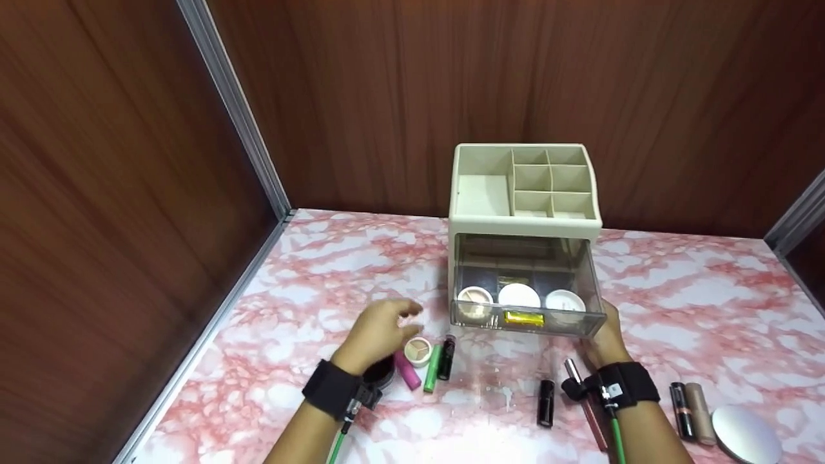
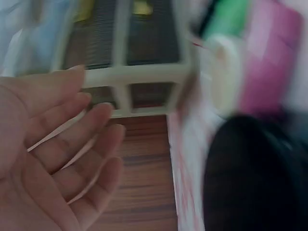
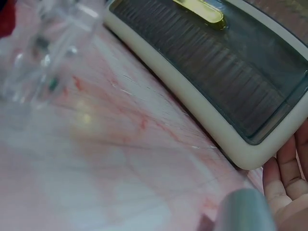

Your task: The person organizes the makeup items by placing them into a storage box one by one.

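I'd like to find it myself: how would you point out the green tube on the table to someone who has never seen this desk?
Start at the cream organiser with its clear drawer pulled open. Just left of the drawer front, by the left hand, a small cluster lies on the pink marble table. The green tube lies between a pink tube and a dark tube; it is the only green one.

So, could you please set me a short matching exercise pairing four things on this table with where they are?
Things:
1. gold tube
2. green tube
3. silver round compact
4. right hand

Places:
A. table's right end
B. at the open drawer's right front corner
C. inside the drawer
D. beside the pink tube, by the left hand

Pairs: 1-C, 2-D, 3-A, 4-B
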`<state>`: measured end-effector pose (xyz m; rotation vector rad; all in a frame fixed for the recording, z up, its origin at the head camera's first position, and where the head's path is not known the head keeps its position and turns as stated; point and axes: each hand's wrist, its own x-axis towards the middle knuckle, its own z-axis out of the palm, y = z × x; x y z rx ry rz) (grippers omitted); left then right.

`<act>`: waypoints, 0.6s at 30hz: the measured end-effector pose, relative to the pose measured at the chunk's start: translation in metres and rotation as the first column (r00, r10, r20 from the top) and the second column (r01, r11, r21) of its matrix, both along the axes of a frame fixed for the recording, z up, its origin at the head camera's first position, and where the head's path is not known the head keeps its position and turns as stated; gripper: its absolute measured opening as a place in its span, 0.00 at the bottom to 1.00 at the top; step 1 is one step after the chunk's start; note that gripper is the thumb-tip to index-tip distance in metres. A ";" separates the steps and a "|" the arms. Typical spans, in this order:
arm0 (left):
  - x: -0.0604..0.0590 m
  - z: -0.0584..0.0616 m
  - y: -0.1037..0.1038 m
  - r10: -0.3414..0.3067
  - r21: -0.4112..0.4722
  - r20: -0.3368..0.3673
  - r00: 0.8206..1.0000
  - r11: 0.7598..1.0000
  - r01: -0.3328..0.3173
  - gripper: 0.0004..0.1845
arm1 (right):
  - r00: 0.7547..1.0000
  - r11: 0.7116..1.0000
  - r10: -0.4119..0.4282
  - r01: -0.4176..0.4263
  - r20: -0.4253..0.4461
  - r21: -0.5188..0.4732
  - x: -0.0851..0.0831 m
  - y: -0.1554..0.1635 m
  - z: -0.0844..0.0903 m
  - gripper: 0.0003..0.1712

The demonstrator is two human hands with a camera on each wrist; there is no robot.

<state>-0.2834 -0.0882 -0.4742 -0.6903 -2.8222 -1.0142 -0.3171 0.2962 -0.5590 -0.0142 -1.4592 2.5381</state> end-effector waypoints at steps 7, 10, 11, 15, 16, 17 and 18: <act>-0.002 -0.011 0.016 -0.094 -0.323 -0.009 0.996 0.942 0.086 0.19 | 0.999 1.000 0.012 -0.011 -0.030 0.016 0.001 0.002 0.000 0.09; -0.004 -0.011 0.022 -0.127 -0.394 0.013 0.992 0.911 0.122 0.19 | 0.999 1.000 0.001 0.000 -0.036 0.011 0.000 0.002 0.000 0.11; -0.004 -0.011 0.023 -0.130 -0.414 0.026 0.991 0.901 0.129 0.20 | 0.999 1.000 -0.007 0.007 -0.037 0.011 0.000 0.002 0.001 0.12; -0.005 -0.012 0.026 -0.121 -0.437 0.078 0.990 0.888 0.143 0.19 | 0.999 1.000 -0.007 0.007 -0.033 0.016 -0.001 0.001 0.003 0.12; -0.005 -0.012 0.026 -0.116 -0.437 0.090 0.989 0.888 0.144 0.17 | 0.999 1.000 -0.011 0.012 -0.031 0.020 -0.001 0.001 0.003 0.12; -0.005 -0.012 0.026 -0.114 -0.435 0.097 0.989 0.888 0.145 0.16 | 1.000 1.000 -0.015 0.015 -0.025 0.026 -0.001 0.000 0.004 0.10; -0.004 -0.012 0.026 -0.113 -0.432 0.102 0.988 0.890 0.146 0.16 | 1.000 0.999 -0.017 0.017 -0.018 0.028 -0.001 0.000 0.004 0.10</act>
